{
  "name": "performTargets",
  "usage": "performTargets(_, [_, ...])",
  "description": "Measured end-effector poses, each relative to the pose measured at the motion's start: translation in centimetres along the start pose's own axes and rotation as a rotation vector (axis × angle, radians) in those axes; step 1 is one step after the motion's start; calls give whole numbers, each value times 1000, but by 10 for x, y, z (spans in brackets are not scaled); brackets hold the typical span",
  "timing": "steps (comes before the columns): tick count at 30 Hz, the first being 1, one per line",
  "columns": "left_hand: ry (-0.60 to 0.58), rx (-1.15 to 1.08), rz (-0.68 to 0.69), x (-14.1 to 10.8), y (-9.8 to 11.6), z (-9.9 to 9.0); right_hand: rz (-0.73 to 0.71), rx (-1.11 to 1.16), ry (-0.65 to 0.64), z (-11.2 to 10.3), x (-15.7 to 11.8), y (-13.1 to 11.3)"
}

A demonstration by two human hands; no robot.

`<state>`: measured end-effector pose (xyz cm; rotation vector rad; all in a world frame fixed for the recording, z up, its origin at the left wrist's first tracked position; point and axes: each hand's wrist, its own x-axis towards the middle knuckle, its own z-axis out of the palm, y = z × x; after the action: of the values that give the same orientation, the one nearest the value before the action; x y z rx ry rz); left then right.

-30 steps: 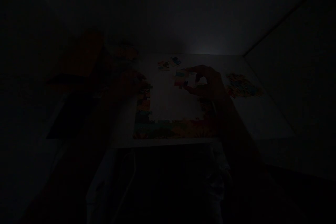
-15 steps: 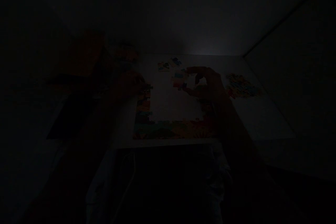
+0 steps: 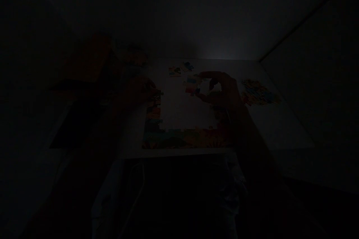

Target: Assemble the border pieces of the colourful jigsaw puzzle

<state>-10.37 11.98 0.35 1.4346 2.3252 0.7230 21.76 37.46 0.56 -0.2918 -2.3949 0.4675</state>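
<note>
The picture is very dark. Joined jigsaw pieces (image 3: 174, 138) form a border along the front and left side on a white table (image 3: 185, 110), with more pieces on the right partly behind my right hand (image 3: 224, 89). That hand's thumb and fingers pinch a puzzle piece (image 3: 192, 84) with pale, blue and pink parts. At the top of the left border column, my left hand (image 3: 141, 87) has its fingertips drawn together by a piece (image 3: 157, 92); whether it grips that piece is hard to see.
A heap of loose pieces (image 3: 259, 91) lies at the right. Two loose pieces (image 3: 174, 71) sit near the back. At the left stand an orange box (image 3: 92, 59) and a dark flat object (image 3: 80, 123). A wall rises behind the table.
</note>
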Motion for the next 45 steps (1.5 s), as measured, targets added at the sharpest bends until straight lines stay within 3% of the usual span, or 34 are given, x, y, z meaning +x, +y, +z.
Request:
performTargets(9, [-4,-39,25,1,-1,3,-68,27,42,4,-1,5])
performTargets(23, [34,57,40,4,-4,2,52,-19,-40,-10,1,3])
performTargets(26, [36,42,45,1,0,0,123,-75,57,-22,0,14])
performTargets(30, [26,48,47,0,3,-3,116,-78,208,-27,0,27])
performTargets(38, [30,66,48,3,1,2,78,-110,27,-13,1,16])
performTargets(45, [11,56,50,2,3,0,54,-83,-10,-11,0,20])
